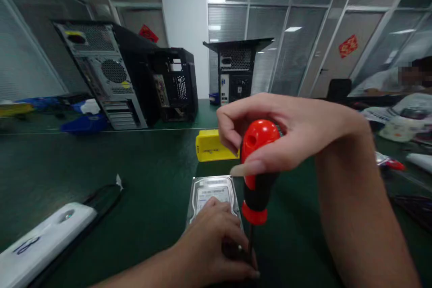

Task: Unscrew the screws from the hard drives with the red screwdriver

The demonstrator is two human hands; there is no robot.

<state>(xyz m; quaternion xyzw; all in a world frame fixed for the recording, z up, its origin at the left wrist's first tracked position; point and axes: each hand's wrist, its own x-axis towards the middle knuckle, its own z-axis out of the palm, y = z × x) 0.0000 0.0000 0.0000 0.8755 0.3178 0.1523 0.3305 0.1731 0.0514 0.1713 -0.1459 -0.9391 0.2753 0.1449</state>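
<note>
A silver hard drive lies flat on the dark green table, label side up. My left hand is curled over its near part, with thumb and forefinger close to the screwdriver's shaft. Upright above the drive's near right corner stands a red and black screwdriver. Its thick handle is wrapped by the fingers and thumb of my right hand. The thin shaft points down between the left fingers. The screwdriver's tip is hidden there, so I cannot tell what it touches.
Behind the drive sits a yellow bin. Computer cases stand at the back, beside a blue bin. A white power strip with a black cable lies at left. Another person is at far right, behind cluttered items.
</note>
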